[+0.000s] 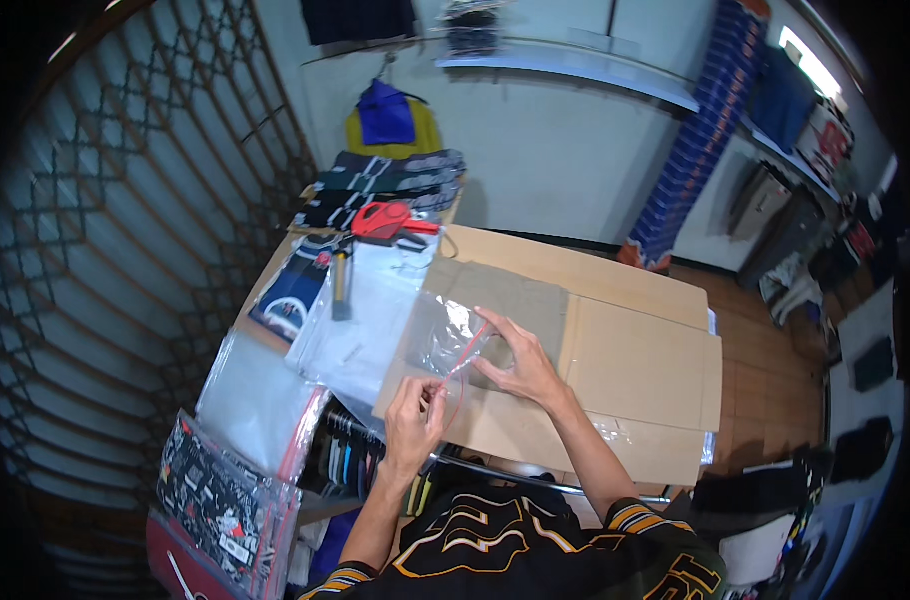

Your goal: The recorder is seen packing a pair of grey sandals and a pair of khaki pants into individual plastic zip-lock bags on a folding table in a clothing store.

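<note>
A clear plastic zip bag point(449, 322) with a red closure strip is stretched between my two hands. My left hand point(413, 416) pinches the strip's near end between thumb and fingertips. At the far end, my right hand point(528, 367) has its index finger and thumb spread along the bag's edge; the exact grip is hard to make out. Beneath the bag and my right hand lies a folded khaki garment point(533, 300). The garment rests on a flat cardboard sheet point(642, 360), partly covered by my hand and the bag.
Left of the cardboard are clear bags point(365, 315), a yellow-and-black cutter knife point(341, 281) and a red tape dispenser point(386, 221). Folded garments point(395, 180) are stacked behind. A bagged printed garment point(218, 499) sits near left. A metal rail point(507, 480) runs along the front edge.
</note>
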A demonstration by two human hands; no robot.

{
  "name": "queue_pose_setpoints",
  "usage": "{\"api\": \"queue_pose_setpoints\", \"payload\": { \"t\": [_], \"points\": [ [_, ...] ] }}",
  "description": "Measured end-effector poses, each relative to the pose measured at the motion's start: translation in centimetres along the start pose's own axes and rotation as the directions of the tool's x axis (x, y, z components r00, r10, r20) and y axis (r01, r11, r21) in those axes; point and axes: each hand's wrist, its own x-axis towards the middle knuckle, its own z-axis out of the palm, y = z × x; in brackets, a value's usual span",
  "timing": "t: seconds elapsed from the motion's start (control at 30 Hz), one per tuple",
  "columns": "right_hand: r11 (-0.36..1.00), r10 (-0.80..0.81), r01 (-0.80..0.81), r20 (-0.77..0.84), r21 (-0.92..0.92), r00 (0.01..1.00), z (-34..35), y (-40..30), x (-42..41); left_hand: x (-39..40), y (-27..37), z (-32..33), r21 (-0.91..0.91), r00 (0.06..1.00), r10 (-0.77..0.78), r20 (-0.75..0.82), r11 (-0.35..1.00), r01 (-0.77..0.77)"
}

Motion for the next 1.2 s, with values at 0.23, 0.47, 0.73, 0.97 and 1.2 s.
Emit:
{"api": "queue_pose_setpoints", "payload": {
  "t": [0.23,0.47,0.73,0.97,1.2],
  "points": [
    [0.985,0.148,-0.143,-0.051,0.092,0.988,-7.1,2.2,-6.9,0.1,2.9,6.1,-0.075,0.973,0.130,0.191,0.990,-0.118],
    [0.921,0.379,-0.385,-0.379,0.064,0.844,-13.4,7.4,-14.4,-1.3,7.9,13.8,-0.186,0.897,0.246,0.368,0.964,-0.189],
    [0.859,0.369,-0.502,-0.804,0.103,0.466,-22.8,10.9,-26.0,-3.1,10.7,23.3,-0.122,0.779,0.257,0.572,0.966,-0.229],
    [0.773,0.327,-0.616,-0.927,0.151,0.183,-28.6,12.1,-35.9,-0.8,12.8,34.2,-0.104,0.800,0.338,0.496,0.938,-0.332],
    [0.728,0.326,-0.632,-0.945,0.265,-0.021,-30.8,15.3,-41.2,2.7,16.4,49.0,-0.210,0.740,0.308,0.598,0.951,-0.227]
  ]
}}
